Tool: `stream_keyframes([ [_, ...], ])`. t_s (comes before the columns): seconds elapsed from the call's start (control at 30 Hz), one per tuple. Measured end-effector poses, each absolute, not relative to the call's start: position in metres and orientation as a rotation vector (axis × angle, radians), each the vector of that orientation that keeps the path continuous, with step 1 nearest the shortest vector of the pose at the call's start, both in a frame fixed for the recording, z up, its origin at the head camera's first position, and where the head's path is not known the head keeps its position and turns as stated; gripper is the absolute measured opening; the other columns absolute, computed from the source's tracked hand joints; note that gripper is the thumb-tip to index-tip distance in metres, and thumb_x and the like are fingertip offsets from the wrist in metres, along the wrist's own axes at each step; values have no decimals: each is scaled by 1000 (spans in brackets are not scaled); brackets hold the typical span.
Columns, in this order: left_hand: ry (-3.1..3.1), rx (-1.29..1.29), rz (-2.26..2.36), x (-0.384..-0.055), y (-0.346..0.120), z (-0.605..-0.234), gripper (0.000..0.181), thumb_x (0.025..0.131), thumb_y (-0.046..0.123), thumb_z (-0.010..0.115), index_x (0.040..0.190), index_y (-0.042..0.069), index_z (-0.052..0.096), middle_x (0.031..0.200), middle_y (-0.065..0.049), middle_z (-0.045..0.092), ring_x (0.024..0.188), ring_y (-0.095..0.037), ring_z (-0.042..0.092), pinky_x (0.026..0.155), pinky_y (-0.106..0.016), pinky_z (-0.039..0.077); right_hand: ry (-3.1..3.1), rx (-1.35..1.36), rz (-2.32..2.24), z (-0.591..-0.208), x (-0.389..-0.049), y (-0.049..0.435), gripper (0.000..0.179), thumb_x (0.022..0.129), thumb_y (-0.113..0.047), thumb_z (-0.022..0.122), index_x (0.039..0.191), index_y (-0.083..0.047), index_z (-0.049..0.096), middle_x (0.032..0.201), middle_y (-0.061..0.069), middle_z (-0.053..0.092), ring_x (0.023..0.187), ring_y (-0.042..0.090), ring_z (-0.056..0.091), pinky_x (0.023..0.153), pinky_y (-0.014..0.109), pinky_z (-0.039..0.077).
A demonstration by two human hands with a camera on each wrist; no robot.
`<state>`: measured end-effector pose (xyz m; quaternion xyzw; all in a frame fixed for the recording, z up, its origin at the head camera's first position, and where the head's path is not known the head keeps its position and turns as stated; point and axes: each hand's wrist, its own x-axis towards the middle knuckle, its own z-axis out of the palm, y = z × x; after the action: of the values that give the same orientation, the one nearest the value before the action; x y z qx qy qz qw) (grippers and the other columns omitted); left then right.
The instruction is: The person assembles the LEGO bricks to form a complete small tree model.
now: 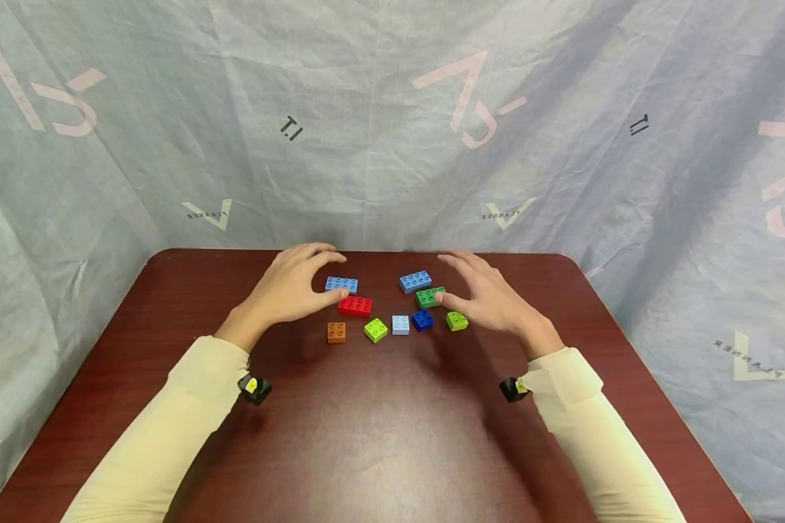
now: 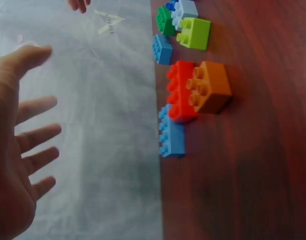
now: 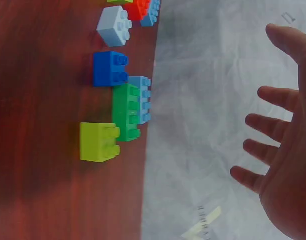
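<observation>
Both hands hover above the table with fingers spread and hold nothing. My left hand (image 1: 294, 283) is nearest to a blue eight-stud brick (image 1: 341, 285) and a red brick (image 1: 355, 306); an orange-brown brick (image 1: 336, 333) lies just nearer to me. My right hand (image 1: 487, 290) hangs beside a green brick (image 1: 428, 297), its thumb overlapping that brick in the head view. Behind the green one lies another blue eight-stud brick (image 1: 415, 281). Between the hands sit a lime brick (image 1: 376, 330), a light blue brick (image 1: 400, 325) and a dark blue brick (image 1: 422, 319). A second lime brick (image 1: 457, 321) lies below the right hand.
The dark red wooden table (image 1: 392, 436) has rounded far corners. Grey printed cloth (image 1: 366, 145) hangs behind it and along both sides. Small black devices are worn at the left wrist (image 1: 254, 388) and the right wrist (image 1: 513, 389).
</observation>
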<state>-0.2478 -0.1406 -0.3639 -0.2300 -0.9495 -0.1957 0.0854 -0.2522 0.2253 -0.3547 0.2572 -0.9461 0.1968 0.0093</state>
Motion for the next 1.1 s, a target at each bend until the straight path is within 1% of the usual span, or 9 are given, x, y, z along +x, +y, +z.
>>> stream_keyframes([
  [0.07,-2828,-690,-656,-247,-143,-370,61,89,52,75,141,24,61,150,-5,54,143,-34,46,119,-64,30,-2944,822,664,-359,-251,228,72,99,-53,60,160,-21,37,167,9,33,156,37,26,122,67,20],
  [0.23,-2872,-639,-857,-245,-152,-387,57,88,45,79,137,22,63,145,-7,58,139,-35,49,115,-65,35,-2953,810,783,-370,-248,236,66,100,-48,63,156,-21,41,163,7,40,154,34,30,122,63,26],
  [0.47,-2901,-667,-1069,-242,-158,-412,51,86,33,84,131,16,67,133,-7,67,121,-32,61,102,-53,51,-2975,740,909,-385,-247,249,53,100,-40,66,147,-21,53,153,6,51,146,31,43,115,60,38],
  [0.6,-2927,-686,-1093,-240,-158,-427,47,86,27,84,128,16,68,131,-7,66,118,-30,63,101,-53,52,-2955,710,988,-396,-246,257,44,99,-29,69,140,-17,60,146,9,59,138,34,52,107,59,45],
  [0.73,-2958,-677,-1132,-240,-157,-439,46,86,27,84,127,16,69,131,-7,66,117,-28,62,101,-52,53,-2947,679,1042,-408,-249,263,40,98,-23,70,137,-17,63,143,8,62,131,36,57,101,57,50],
  [0.83,-2968,-670,-1165,-242,-156,-445,45,85,26,85,126,17,69,129,-6,67,116,-27,62,101,-50,53,-2953,629,1094,-416,-252,267,38,98,-19,71,135,-18,65,140,8,64,122,36,62,96,53,54],
  [0.9,-2965,-678,-1169,-244,-157,-449,45,85,25,85,126,16,69,129,-6,68,115,-27,63,101,-50,53,-2958,603,1140,-421,-254,270,37,97,-16,71,134,-16,65,139,10,65,117,35,64,93,50,55],
  [1.0,-2964,-673,-1181,-246,-157,-453,45,85,23,85,126,14,69,127,-7,70,113,-28,64,101,-50,53,-2972,590,1212,-430,-258,275,39,97,-13,71,135,-9,64,137,16,66,118,35,67,94,47,56],
  [1.1,-2969,-666,-1189,-247,-159,-457,44,85,21,85,125,13,70,125,-7,71,111,-28,64,100,-50,52,-2988,596,1280,-439,-262,280,40,97,-11,70,136,-4,62,137,19,66,125,36,65,99,51,55],
])
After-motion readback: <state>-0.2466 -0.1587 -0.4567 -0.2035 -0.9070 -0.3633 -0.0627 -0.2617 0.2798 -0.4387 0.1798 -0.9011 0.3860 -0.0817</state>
